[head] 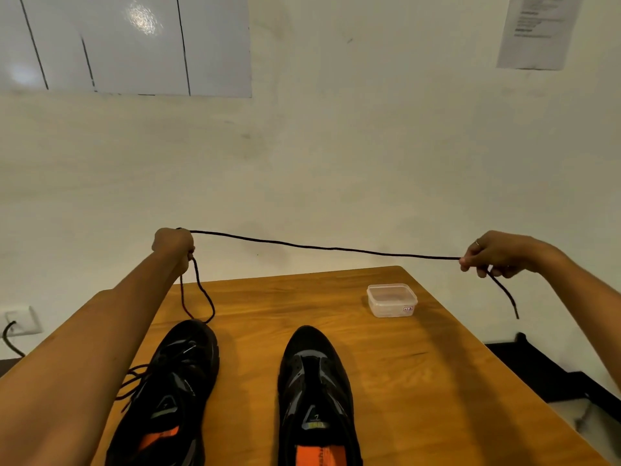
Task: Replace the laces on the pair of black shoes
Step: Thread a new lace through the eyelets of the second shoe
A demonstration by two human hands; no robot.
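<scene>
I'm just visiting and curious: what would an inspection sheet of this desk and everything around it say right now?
Surface: wooden table, shoes and a tub standing on it.
Job's things: left shoe with loose laces; right shoe with no lace showing; black lace stretched in the air between both hands, its ends hanging down.
Clutter: clear plastic tub with a small label, contents not visible.
Hands: left hand grips the lace; right hand pinches it.
Cables: dark cable at the wall socket.
Surroundings: white wall, whiteboard, printed sheet, dark object beyond the table's right edge.
</scene>
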